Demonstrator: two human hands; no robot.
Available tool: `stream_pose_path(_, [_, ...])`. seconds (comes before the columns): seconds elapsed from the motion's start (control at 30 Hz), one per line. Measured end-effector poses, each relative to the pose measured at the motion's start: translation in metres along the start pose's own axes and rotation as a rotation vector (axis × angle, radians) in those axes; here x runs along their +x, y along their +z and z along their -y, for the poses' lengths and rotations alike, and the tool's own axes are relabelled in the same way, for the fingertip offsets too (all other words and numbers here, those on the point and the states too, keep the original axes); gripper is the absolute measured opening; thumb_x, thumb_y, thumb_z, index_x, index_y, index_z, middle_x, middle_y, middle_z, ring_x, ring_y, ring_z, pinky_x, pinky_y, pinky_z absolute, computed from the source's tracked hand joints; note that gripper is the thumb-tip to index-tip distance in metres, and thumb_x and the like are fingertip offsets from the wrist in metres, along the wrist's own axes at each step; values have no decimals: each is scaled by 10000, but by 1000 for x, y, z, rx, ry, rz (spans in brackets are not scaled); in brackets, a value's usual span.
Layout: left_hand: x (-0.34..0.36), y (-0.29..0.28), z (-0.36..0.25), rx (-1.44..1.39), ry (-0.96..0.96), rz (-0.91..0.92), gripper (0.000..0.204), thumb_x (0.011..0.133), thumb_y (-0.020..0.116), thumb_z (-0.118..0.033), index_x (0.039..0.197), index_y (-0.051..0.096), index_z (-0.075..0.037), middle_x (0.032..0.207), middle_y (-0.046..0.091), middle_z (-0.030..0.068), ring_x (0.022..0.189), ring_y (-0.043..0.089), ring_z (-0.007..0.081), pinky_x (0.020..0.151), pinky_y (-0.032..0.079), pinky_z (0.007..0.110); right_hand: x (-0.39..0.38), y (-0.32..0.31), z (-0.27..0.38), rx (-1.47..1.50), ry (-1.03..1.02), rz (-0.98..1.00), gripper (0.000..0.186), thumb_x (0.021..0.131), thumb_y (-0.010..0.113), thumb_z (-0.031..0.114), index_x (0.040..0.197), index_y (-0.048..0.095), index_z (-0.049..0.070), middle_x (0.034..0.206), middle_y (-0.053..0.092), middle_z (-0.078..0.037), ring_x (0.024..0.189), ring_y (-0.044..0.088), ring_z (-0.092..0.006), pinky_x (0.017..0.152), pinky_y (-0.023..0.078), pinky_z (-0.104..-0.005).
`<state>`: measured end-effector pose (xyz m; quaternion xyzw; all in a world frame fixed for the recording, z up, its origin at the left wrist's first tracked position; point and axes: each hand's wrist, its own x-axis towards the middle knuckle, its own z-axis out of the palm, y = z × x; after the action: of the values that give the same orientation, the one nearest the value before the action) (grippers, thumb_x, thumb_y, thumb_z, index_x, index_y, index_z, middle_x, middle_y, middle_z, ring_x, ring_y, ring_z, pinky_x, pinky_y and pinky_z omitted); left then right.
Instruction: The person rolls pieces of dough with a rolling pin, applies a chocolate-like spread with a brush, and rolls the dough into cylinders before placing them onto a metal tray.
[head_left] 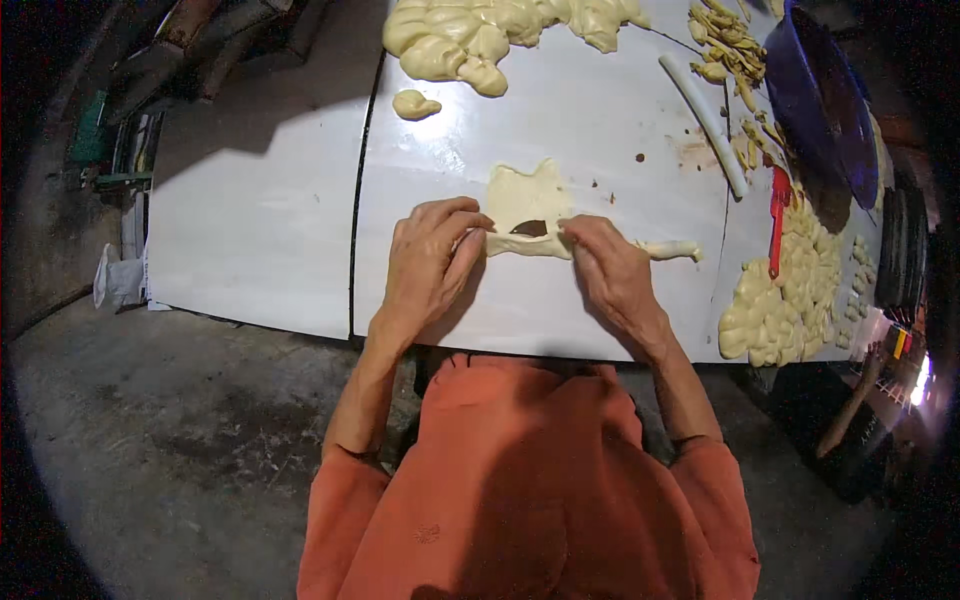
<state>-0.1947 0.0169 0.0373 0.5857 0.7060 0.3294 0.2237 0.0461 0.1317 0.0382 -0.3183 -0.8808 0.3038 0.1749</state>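
Observation:
A thin, pale yellow sheet of dough [530,195] lies on the white table in front of me. Dark brown filling [530,228] shows near its lower edge, where the dough is folded into a ridge. My left hand [432,250] is closed, pinching the left end of this ridge between thumb and fingers. With my right hand [610,262], also closed, I pinch the dough just right of the filling. A narrow pale piece [670,250] sticks out beyond my right hand; whether it is dough or a stick I cannot tell.
A large dough mass [450,40] lies at the far side, with a small lump [415,105] beside it. On the right are a white rod [705,125], a red-handled tool [777,220], many dough pieces [790,300], yellowish scraps [730,45] and a dark blue basin [805,100].

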Motion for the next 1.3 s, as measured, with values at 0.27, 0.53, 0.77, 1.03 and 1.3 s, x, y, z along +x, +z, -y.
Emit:
stream_pose_path(0.27, [7, 5, -11, 84, 187, 57, 294, 894, 750, -320, 1058, 766, -77, 1272, 656, 108, 1211, 584, 303, 989, 415, 457, 10, 5, 1, -47, -117, 88, 199, 929, 723, 268, 1061, 705, 119, 1034, 650, -71, 813, 692, -276, 662, 562, -418])
stream_pose_path(0.53, [12, 20, -16, 196, 55, -123, 143, 883, 748, -207, 965, 750, -89, 1275, 657, 87, 1197, 578, 294, 948, 427, 442, 19, 15, 2, -55, 56, -13, 200, 961, 678, 226, 1124, 641, 116, 984, 650, -91, 780, 685, -303, 632, 548, -430])
stream_pose_path(0.77, [2, 8, -13, 255, 312, 83, 296, 855, 793, -293, 1100, 716, -146, 1108, 645, 36, 1063, 611, 246, 842, 475, 403, 7, -2, -11, -197, -283, 76, 320, 899, 739, 227, 1200, 669, 143, 1043, 648, -72, 799, 690, -229, 639, 566, -371])
stream_pose_path(1.03, [17, 9, -7, 196, 320, 5, 169, 883, 770, -217, 1008, 740, -107, 915, 687, 30, 862, 653, 222, 716, 500, 365, 27, -3, -17, -232, -284, 178, 156, 950, 681, 240, 987, 663, 89, 888, 597, -69, 693, 657, -265, 577, 538, -398])
stream_pose_path(1.3, [16, 9, -10, 95, -49, -3, 202, 917, 729, -207, 1060, 741, -64, 964, 735, 123, 906, 686, 320, 807, 545, 430, 40, -2, 7, -148, 209, -30, 231, 983, 644, 273, 1041, 650, 50, 936, 689, -138, 764, 693, -361, 664, 554, -481])
